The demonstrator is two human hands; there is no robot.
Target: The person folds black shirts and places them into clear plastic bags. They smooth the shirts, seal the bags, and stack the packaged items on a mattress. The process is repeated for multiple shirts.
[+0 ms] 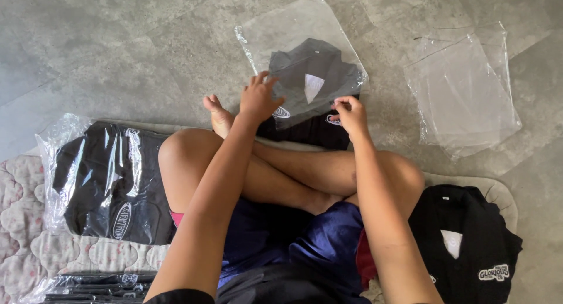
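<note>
I sit cross-legged on the floor. A folded black shirt (314,84) lies in front of my legs, partly inside a clear plastic bag (293,31). My left hand (258,97) rests on the bag's near left edge with fingers spread. At the bag's near right edge, over the shirt's lower part, my right hand (350,115) pinches the plastic.
Empty clear plastic bags (463,87) lie at the right on the grey stone floor. A bagged black shirt (108,181) lies on a quilted mat (23,222) at the left, above a stack of bagged shirts (94,283). An unbagged folded black shirt (469,245) sits at the right.
</note>
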